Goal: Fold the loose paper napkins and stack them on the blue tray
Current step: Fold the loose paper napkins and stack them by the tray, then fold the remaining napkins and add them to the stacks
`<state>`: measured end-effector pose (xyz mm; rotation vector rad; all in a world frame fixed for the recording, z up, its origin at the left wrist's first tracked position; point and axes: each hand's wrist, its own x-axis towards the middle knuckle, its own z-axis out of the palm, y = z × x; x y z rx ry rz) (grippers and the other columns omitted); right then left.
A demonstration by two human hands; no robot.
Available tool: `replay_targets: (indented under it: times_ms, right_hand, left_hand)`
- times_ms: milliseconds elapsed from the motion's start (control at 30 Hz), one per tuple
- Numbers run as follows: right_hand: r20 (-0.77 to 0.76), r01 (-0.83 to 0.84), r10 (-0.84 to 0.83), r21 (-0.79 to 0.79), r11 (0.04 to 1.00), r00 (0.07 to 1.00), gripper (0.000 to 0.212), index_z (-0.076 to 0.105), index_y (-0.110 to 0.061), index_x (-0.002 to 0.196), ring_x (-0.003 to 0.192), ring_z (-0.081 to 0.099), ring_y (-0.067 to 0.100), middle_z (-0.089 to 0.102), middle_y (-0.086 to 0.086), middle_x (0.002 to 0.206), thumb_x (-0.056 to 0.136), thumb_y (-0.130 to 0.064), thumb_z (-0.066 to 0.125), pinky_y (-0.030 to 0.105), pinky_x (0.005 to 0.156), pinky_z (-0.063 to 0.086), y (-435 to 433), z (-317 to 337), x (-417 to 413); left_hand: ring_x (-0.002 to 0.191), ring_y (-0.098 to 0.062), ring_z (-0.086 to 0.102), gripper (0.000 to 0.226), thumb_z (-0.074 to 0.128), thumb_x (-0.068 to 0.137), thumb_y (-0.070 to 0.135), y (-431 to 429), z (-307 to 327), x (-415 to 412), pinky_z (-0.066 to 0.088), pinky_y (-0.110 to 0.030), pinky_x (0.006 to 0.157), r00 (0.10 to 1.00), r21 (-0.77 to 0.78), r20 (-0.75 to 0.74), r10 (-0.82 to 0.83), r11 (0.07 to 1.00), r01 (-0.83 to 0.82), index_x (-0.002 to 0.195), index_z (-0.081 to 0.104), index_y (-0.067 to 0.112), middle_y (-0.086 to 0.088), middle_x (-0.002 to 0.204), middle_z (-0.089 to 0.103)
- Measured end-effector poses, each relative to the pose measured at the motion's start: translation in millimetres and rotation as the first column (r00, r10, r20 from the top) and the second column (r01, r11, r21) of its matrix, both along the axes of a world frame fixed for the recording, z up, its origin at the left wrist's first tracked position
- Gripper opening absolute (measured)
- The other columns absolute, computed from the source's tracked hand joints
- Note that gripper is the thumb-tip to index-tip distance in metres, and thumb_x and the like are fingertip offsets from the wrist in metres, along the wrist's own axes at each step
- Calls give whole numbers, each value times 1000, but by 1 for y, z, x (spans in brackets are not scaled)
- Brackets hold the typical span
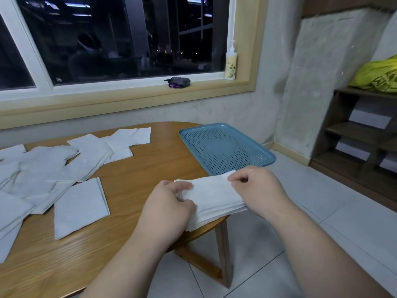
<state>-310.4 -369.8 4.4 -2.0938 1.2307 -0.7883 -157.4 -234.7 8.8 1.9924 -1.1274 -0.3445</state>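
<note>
Both hands (171, 203) (255, 186) curled, pinching opposite ends of the napkin (211, 195).

The tray (223, 145) lies on the table (137, 166) just beyond the fingers (238, 178). A folded napkin (212, 194) lies between the fingers; loose napkins (43, 168) spread well to their left.

napkins (32, 175) cut off left, bottle label (231, 66) unreadable
</note>
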Motion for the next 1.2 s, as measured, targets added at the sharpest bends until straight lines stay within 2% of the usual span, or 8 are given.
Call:
replay_targets:
  times_ms: [200,333,533,633,767,933,1033,1200]
  right_hand:
    - [-20,-5,6,33,999,1000,16,74,-33,91,90,61,0,68,-15,100,88,-21,64,14,75,44,13,-6,-1]
    - [-49,64,-64,-1,998,997,20,76,-25,96,97,62,10,66,-12,105,83,-19,62,25,86,49,36,-2,15]
    - [-88,51,-54,-35,998,995,37,42,-19,42,72,37,18,40,-2,75,76,-11,56,18,52,29,67,-2,47]
    - [-46,57,-55,46,997,997,28,58,-29,55,74,50,13,55,-8,75,81,-19,58,17,58,37,70,-2,52]
    - [-7,107,-107,68,992,994,30,72,-27,113,105,61,10,65,-15,120,86,-34,62,26,81,46,68,-5,60]
    - [-47,100,-100,-5,995,994,32,68,-31,120,94,59,6,54,-15,119,90,-41,62,26,75,52,58,-3,70]
    - [-65,85,-86,-19,996,994,31,67,-33,119,85,56,2,50,-17,116,90,-42,63,25,73,52,52,-4,70]
    - [-81,73,-77,-50,996,994,33,66,-36,119,83,53,3,47,-20,116,89,-49,64,25,71,50,48,-9,71]
  left_hand:
    - [108,-3,40,32,64,87,35,16,-2,5,34,-20,90,971,-59,226,75,996,-63,119,65,38,17,110,41]
    - [102,-10,41,25,60,85,39,44,-1,-4,40,-32,89,886,-216,455,93,976,9,107,70,36,12,106,46]
    - [104,-14,49,28,56,85,54,52,-11,14,42,-33,80,786,63,616,-55,998,21,111,62,44,15,108,51]
    - [116,-10,44,33,52,96,42,39,-5,35,42,-29,94,810,91,581,-78,995,30,128,59,42,16,126,50]
    - [127,-11,44,41,48,99,21,6,-5,66,42,-25,102,795,115,584,-168,986,124,137,56,35,12,140,51]
    - [138,-17,34,50,42,99,10,-26,-5,97,34,-29,109,776,221,575,-260,962,159,139,53,39,13,151,43]
    - [143,-7,28,54,43,94,8,-23,0,103,23,-22,113,904,220,325,-277,952,213,136,56,39,19,154,35]
    - [142,0,26,47,51,96,49,-22,-1,94,20,-18,105,935,198,172,-310,941,275,142,48,39,21,158,23]
